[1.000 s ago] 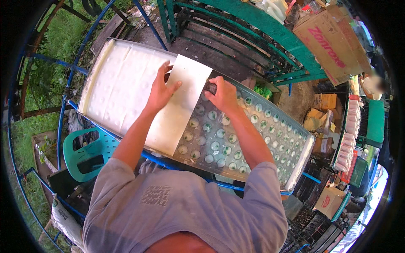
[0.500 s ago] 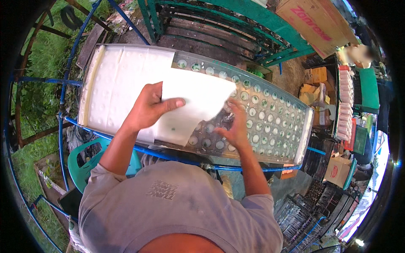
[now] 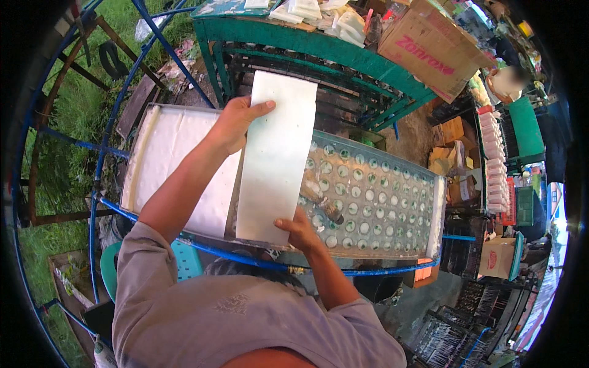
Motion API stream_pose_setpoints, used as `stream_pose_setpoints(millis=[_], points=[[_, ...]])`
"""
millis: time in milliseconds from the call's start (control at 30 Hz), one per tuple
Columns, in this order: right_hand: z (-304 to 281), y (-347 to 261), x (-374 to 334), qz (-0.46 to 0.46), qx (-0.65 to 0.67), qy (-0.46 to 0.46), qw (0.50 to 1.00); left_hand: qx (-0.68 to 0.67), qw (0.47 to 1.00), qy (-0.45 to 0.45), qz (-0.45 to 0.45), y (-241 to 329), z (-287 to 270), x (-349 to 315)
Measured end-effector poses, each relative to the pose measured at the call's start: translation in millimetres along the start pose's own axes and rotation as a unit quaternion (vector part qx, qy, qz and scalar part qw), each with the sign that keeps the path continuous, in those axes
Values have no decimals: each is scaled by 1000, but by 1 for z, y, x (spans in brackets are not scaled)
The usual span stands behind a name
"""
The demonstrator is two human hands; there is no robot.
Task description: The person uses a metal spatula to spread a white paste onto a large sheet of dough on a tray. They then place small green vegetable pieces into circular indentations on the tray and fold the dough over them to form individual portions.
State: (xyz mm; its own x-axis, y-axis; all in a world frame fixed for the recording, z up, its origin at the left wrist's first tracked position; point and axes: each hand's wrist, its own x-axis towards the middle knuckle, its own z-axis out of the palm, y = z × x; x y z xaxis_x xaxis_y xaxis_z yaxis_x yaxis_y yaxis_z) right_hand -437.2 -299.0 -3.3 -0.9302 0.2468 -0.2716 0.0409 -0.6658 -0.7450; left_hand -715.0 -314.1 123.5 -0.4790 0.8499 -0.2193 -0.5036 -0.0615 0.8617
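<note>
A white rectangular sheet [image 3: 279, 153], foam-like or paper-like with a few faint marks, is held lengthwise over the middle of a long shallow tray [image 3: 437, 230]. My left hand [image 3: 240, 122] grips its upper left edge, thumb on top. At its lower right corner, my right hand [image 3: 297, 230] pinches the edge between thumb and fingers. Other white sheets [image 3: 184, 159] cover the tray's left part. On the right, a grid of round cups or holes [image 3: 370, 196] shows white and green contents. A brush [image 3: 322, 199] lies on this grid, right of the held sheet.
Blue metal tubing [image 3: 245, 262] runs along the tray's near edge. Beyond stands a green wooden bench [image 3: 319, 38] bearing white pieces and a cardboard box [image 3: 429, 52]. A teal plastic chair [image 3: 187, 259] is near my left side. Another person [image 3: 508, 83] is at the far right.
The sheet has turned from lying slantwise to extending lengthwise away from me, its far end raised past the tray. My right hand has moved nearer and closed on its corner. The brush is uncovered.
</note>
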Motion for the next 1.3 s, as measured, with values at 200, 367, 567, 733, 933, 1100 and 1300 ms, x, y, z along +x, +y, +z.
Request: stream_pose_setpoints(millis=[200,367,567,733,933,1100,1300], points=[[3,-11,27,14,27,86,996,-24,999,5,-24,-8,-20,58],[33,-148,141,-145,-81,120,979,29,998,-35,33,134,-2,172],[93,-341,355,-226,-28,5,974,182,925,240,233,251,-130,270],[67,-229,300,-68,-103,-91,988,216,943,185,172,149,-156,170],[-10,-65,92,125,-221,-117,960,256,956,102,104,29,-207,36],[-83,-72,-18,6,-670,212,711,320,937,124,68,-27,-179,-63],[-91,-58,-44,-53,-812,206,544,397,907,112,83,-106,-122,-144]])
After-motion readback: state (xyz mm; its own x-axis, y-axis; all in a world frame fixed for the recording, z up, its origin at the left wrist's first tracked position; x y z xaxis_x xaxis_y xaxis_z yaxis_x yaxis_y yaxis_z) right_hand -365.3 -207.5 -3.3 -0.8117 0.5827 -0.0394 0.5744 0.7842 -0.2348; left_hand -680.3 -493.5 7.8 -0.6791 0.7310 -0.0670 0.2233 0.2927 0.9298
